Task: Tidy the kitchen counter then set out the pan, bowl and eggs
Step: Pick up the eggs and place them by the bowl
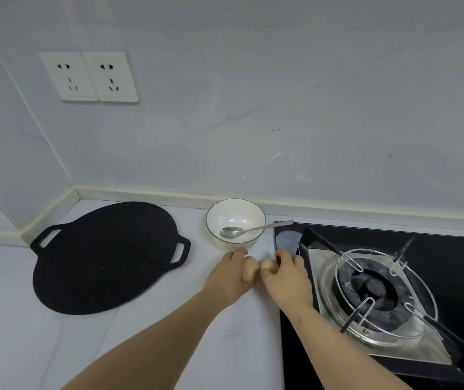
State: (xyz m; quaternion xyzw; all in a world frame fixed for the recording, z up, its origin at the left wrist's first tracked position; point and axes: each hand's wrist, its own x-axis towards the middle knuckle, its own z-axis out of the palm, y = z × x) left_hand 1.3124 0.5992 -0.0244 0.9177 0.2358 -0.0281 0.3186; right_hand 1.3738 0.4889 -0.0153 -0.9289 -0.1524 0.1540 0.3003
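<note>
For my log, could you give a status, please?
Left hand grips left egg, right hand right egg, before bowl. Pan out. Spoon in bowl.

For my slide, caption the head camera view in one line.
Left hand holds one egg, right hand a second egg, by the bowl; pan at left.

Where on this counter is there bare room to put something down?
Bare counter lies on the near side of the black pan, and a strip runs between pan and stove, under the forearms. A narrow gap separates pan and bowl. It is crowded before the bowl, where the left hand and right hand hold the eggs.
</note>
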